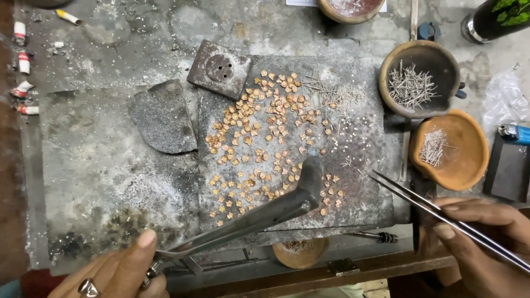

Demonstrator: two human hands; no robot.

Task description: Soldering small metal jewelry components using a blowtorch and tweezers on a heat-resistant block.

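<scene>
At the bottom left of the frame the left hand [118, 270], a ring on 1 finger, has its fingers curled around the handle of a bent metal torch pipe [259, 215], thumb stretched along the top. The pipe runs up and right, and its hooked nozzle sits over the lower right part of the scattered pieces. At the bottom right the right hand [480, 243] pinches long steel tweezers [430, 207] between thumb and fingers; the tips point up and left, slightly parted and holding nothing, just right of the nozzle.

Between the hands, at the bench edge, lies a small clay dish [301, 253]. Above it a grey stone slab [353, 138] carries many small copper-coloured pieces [259, 138] spread across its middle, with a loose bunch of thin wire pins [331, 94] at their upper right. A square metal block [219, 69] with a round recess rests at the slab's upper left, beside a curved grey slab fragment [163, 117].

On the right, 2 clay bowls hold more pins: an orange bowl [469, 160] lower, a darker bowl [436, 55] above. A blue lighter [516, 132] lies at the far right edge.
</scene>
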